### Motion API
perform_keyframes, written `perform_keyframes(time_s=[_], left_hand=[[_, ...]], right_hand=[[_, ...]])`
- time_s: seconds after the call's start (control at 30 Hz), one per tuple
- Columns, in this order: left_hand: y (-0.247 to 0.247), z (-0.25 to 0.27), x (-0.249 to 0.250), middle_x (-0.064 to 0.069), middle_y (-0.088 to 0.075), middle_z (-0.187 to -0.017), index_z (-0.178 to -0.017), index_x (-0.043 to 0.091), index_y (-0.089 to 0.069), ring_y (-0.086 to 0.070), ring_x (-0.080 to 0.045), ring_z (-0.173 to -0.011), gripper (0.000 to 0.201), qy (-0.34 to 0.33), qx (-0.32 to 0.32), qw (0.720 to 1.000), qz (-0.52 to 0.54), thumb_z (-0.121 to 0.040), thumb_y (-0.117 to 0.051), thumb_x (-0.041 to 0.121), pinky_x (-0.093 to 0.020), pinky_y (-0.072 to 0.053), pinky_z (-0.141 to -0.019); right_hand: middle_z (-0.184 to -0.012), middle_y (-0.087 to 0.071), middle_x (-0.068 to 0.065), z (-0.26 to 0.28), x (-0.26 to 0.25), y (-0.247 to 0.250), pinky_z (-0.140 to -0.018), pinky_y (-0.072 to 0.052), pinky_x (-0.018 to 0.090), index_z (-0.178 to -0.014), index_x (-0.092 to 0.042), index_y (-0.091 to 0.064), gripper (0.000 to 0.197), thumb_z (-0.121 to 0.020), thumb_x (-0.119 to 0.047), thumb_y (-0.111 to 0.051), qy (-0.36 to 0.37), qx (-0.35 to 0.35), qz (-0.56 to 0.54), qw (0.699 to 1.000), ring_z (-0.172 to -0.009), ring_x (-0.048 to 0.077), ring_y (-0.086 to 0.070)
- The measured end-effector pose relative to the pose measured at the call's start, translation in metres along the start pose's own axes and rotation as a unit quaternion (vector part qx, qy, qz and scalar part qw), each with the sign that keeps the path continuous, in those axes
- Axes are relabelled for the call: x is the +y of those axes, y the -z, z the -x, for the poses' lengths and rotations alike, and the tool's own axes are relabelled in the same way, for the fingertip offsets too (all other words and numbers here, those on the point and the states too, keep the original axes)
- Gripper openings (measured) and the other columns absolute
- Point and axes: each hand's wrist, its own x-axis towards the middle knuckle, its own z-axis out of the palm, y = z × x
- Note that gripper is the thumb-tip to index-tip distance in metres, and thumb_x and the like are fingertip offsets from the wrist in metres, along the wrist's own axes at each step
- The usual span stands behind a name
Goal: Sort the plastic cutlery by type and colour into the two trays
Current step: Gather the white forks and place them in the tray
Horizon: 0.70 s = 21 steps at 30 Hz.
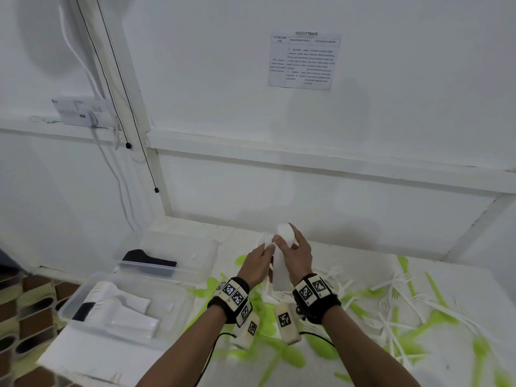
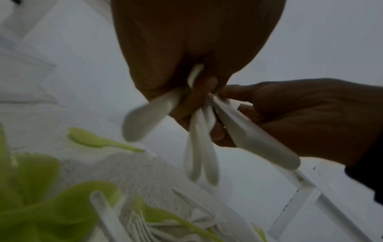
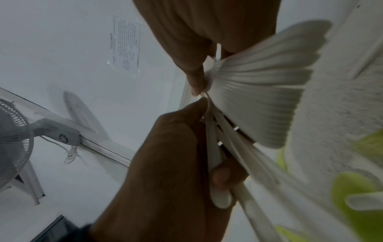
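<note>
Both hands are raised together above the table's far middle. My right hand [image 1: 291, 243] grips a thick stack of white cutlery [image 1: 280, 263], upright, with rounded spoon-like tops. In the right wrist view this stack [image 3: 259, 91] fans out below the right hand [image 3: 199, 70]. My left hand [image 1: 266, 247] holds several more white pieces [image 2: 199, 147] against the stack, their handles hanging down below the left hand [image 2: 199, 85]. The two clear trays stand at the left. The near tray [image 1: 69, 305] holds white forks and the far tray [image 1: 206, 247] holds something black.
Loose green spoons [image 1: 282, 356] and white forks [image 1: 396, 297] lie scattered over the white table, mostly right of and under my arms. A white wall with a paper sheet [image 1: 304, 61] rises behind. A fan [image 3: 14, 140] stands off the table's left.
</note>
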Motion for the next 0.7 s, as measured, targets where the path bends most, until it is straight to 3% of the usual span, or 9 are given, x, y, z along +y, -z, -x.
perform_keyframes(time_s=[0.07, 0.17, 0.3, 0.47, 0.57, 0.63, 0.7], left_hand=[[0.000, 0.003, 0.000, -0.008, -0.059, -0.067, -0.088, 0.008, -0.050, -0.050, -0.015, -0.046, 0.038, 0.005, -0.017, 1.000, 0.024, -0.108, -0.040, 0.039, -0.028, -0.038, -0.047], [0.003, 0.007, 0.002, 0.001, -0.059, -0.062, -0.081, 0.011, -0.051, -0.053, -0.018, -0.048, 0.043, -0.029, -0.016, 0.999, 0.023, -0.109, -0.040, 0.041, -0.028, -0.039, -0.053], [0.005, 0.002, 0.008, -0.002, -0.051, -0.059, -0.080, 0.010, -0.051, -0.045, -0.017, -0.045, 0.045, -0.019, -0.008, 0.998, 0.052, -0.109, -0.040, 0.042, -0.024, -0.034, -0.046], [0.003, 0.003, 0.015, 0.000, -0.046, -0.053, -0.077, 0.009, -0.047, -0.040, -0.015, -0.041, 0.039, -0.013, -0.022, 0.999, 0.039, -0.109, -0.041, 0.030, -0.026, -0.029, -0.046], [0.005, 0.003, 0.014, 0.000, -0.045, -0.060, -0.075, 0.011, -0.049, -0.035, -0.014, -0.041, 0.034, 0.003, -0.031, 0.998, 0.048, -0.107, -0.039, 0.019, -0.026, -0.028, -0.046], [0.007, 0.002, 0.015, 0.001, -0.046, -0.065, -0.085, 0.009, -0.056, -0.030, -0.015, -0.042, 0.026, 0.019, -0.022, 0.992, 0.121, -0.102, -0.035, 0.009, -0.023, -0.025, -0.044], [0.010, 0.001, 0.016, -0.001, -0.048, -0.070, -0.093, 0.007, -0.057, -0.030, -0.015, -0.042, 0.027, 0.011, -0.008, 0.987, 0.158, -0.101, -0.032, 0.006, -0.021, -0.024, -0.043]], right_hand=[[-0.108, -0.076, 0.000, -0.005, -0.004, 0.000, -0.093, -0.058, 0.045, -0.133, -0.036, -0.061, 0.051, -0.086, -0.031, -0.078, -0.011, 0.012, -0.034, 0.999, -0.100, 0.019, -0.071], [-0.099, -0.077, 0.010, -0.011, -0.017, 0.002, -0.086, -0.061, 0.044, -0.133, -0.021, -0.062, 0.043, -0.091, -0.018, -0.075, -0.035, 0.006, -0.141, 0.989, -0.091, 0.024, -0.072], [-0.118, -0.074, -0.002, -0.010, -0.018, -0.005, -0.097, -0.057, 0.044, -0.136, -0.032, -0.061, 0.051, -0.088, -0.031, -0.079, -0.019, -0.015, -0.090, 0.996, -0.108, 0.018, -0.070], [-0.114, -0.072, -0.006, -0.006, -0.016, -0.007, -0.099, -0.055, 0.048, -0.138, -0.034, -0.058, 0.051, -0.091, -0.030, -0.075, -0.017, 0.036, -0.073, 0.997, -0.105, 0.016, -0.069], [-0.095, -0.076, 0.003, -0.008, -0.022, -0.005, -0.085, -0.061, 0.050, -0.136, -0.030, -0.057, 0.047, -0.093, -0.020, -0.071, -0.048, 0.068, -0.134, 0.987, -0.088, 0.025, -0.073], [-0.090, -0.071, 0.011, -0.011, -0.029, 0.001, -0.066, -0.061, 0.045, -0.135, -0.027, -0.055, 0.043, -0.096, -0.012, -0.065, -0.069, 0.066, -0.195, 0.976, -0.076, 0.031, -0.073], [-0.089, -0.067, 0.013, -0.012, -0.031, 0.010, -0.058, -0.057, 0.037, -0.134, -0.024, -0.053, 0.041, -0.097, -0.011, -0.061, -0.091, 0.045, -0.185, 0.977, -0.067, 0.030, -0.070]])
